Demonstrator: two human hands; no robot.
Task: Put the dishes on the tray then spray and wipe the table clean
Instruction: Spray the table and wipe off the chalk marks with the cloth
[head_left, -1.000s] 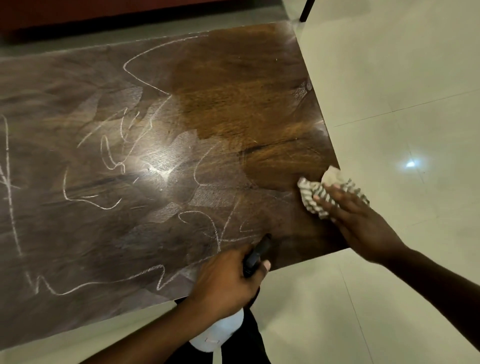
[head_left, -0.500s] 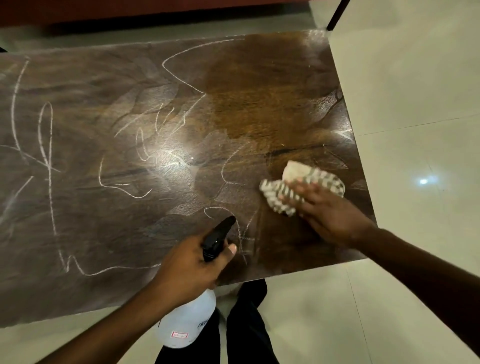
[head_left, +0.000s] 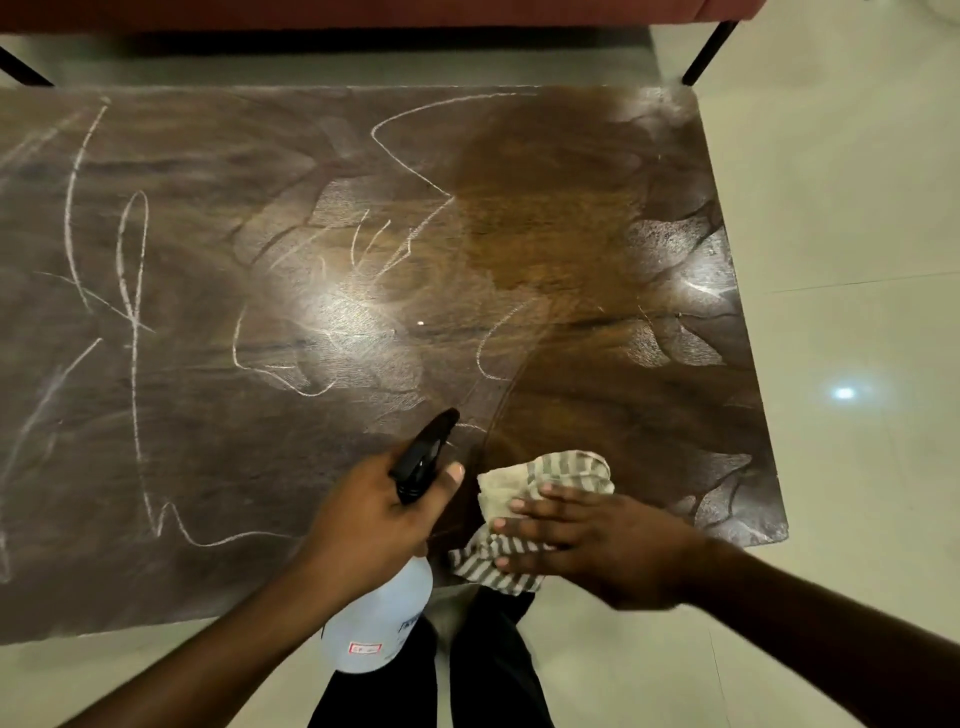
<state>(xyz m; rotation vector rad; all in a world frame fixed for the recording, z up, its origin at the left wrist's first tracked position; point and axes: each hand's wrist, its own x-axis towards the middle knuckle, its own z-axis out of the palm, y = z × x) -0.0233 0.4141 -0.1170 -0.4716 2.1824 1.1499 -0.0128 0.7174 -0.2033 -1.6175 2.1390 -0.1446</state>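
A dark wooden table (head_left: 218, 431) fills the view, covered with white chalk scribbles (head_left: 132, 332) on its left and middle. Its right part looks wet and darker brown. My left hand (head_left: 363, 525) grips a white spray bottle (head_left: 374, 623) with a black trigger head (head_left: 423, 457), held over the near table edge. My right hand (head_left: 587, 540) presses flat on a striped grey-and-cream cloth (head_left: 545, 478) at the near edge, just right of the bottle. No dishes or tray are in view.
Pale tiled floor (head_left: 857, 208) lies to the right and in front of the table. A red seat with black legs (head_left: 706, 52) stands beyond the far edge. My dark trousers (head_left: 493, 675) show below the near edge.
My right hand has slid the cloth from the table's right edge leftward and toward me, up beside the spray bottle. The view has shifted left; my left hand still holds the bottle.
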